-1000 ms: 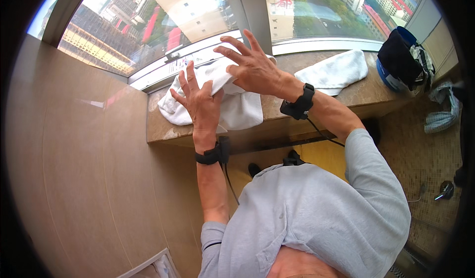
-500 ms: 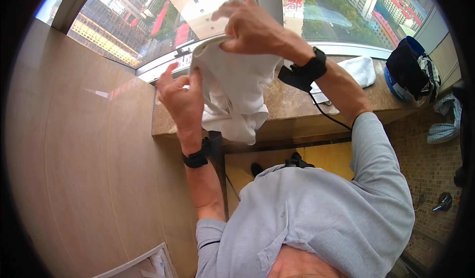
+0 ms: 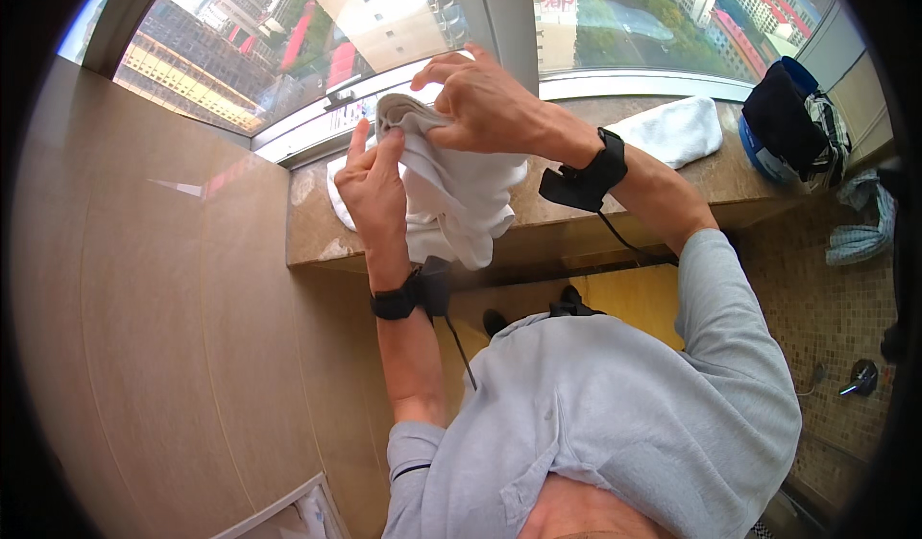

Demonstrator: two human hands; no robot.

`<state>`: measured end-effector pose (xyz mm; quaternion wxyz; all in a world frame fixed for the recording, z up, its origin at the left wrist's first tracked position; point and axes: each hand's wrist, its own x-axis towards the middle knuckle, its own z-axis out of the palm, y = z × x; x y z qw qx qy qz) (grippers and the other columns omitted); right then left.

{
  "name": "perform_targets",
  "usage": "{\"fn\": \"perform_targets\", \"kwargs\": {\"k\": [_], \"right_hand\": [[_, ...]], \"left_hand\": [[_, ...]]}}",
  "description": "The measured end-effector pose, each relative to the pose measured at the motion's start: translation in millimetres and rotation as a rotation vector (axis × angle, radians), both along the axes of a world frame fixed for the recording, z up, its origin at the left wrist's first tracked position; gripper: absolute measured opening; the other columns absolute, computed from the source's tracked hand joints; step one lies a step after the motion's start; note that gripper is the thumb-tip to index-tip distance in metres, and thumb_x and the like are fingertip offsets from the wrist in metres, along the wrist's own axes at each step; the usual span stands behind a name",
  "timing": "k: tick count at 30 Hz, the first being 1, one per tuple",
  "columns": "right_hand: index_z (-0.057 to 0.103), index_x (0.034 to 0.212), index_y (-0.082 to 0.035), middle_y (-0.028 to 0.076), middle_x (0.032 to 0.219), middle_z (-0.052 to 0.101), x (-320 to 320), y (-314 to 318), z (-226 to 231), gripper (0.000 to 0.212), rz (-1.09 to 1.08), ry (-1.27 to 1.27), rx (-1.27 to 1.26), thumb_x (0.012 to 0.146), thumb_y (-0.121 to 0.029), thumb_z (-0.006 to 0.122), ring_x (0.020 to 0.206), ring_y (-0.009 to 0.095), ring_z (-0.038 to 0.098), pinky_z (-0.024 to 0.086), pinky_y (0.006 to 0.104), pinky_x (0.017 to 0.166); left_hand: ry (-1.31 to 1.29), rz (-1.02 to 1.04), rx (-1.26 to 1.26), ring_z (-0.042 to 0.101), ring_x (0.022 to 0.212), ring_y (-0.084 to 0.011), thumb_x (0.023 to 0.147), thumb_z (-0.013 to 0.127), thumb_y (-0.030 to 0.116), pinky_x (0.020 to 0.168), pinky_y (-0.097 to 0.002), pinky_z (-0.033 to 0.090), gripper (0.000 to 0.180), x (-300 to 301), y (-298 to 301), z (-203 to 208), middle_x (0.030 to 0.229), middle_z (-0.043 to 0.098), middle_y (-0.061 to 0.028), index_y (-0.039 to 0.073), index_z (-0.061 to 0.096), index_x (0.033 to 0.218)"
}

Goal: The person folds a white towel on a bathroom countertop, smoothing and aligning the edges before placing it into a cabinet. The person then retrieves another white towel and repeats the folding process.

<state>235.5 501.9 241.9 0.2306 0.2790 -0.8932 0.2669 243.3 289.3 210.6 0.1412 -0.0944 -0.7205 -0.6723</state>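
Observation:
A white cloth [image 3: 447, 193], towel-like and bunched into folds, hangs between my hands above the stone ledge, its lower end drooping over the front edge. My left hand [image 3: 373, 189] pinches its gathered upper left edge between thumb and fingers, with the index finger pointing up. On the upper right of the cloth, my right hand [image 3: 485, 102] grips it with the thumb underneath and some fingers stretched out above. The cloth hides part of both hands' grip. Each wrist wears a black strap with a small box and a cable.
Behind the brown stone ledge [image 3: 317, 237] are windows with a white sill. A folded white towel [image 3: 672, 134] lies on the ledge to the right, beside a blue basin [image 3: 759, 150] heaped with dark clothes. Tiled wall stands at left; a metal tap [image 3: 861, 378] is at lower right.
My hands have come closer together and my right hand has lowered. The cloth's top edge, spread before, is now gathered into folds.

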Motion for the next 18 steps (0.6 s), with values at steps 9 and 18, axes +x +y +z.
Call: {"fn": "perform_targets", "kwargs": {"k": [9, 18], "right_hand": [[0.084, 0.078, 0.0, 0.017, 0.142, 0.073, 3.0, 1.6, -13.6, 0.031, -0.053, -0.064, -0.007, 0.09, -0.028, 0.077, 0.143, 0.037, 0.058, 0.028, 0.0706, 0.126], [0.073, 0.064, -0.001, 0.021, 0.143, 0.071, 1.9, 2.3, -25.6, 0.034, -0.025, -0.159, -0.111, 0.092, -0.021, 0.072, 0.141, 0.04, 0.058, 0.033, 0.0663, 0.124]], "left_hand": [[-0.105, -0.009, 0.299, 0.054, 0.149, -0.027, 0.1, 0.08, 0.008, 0.104, -0.0356, 0.046, 0.034, -4.2, 16.5, -6.3, 0.126, 0.075, -0.0279, -0.011, 0.072, 0.073], [-0.023, 0.045, 0.253, 0.053, 0.148, -0.0277, 0.101, 0.079, 0.009, 0.107, -0.038, 0.044, 0.038, -1.4, 25.3, -20.8, 0.1, 0.073, -0.0148, -0.008, 0.069, 0.068]]}}
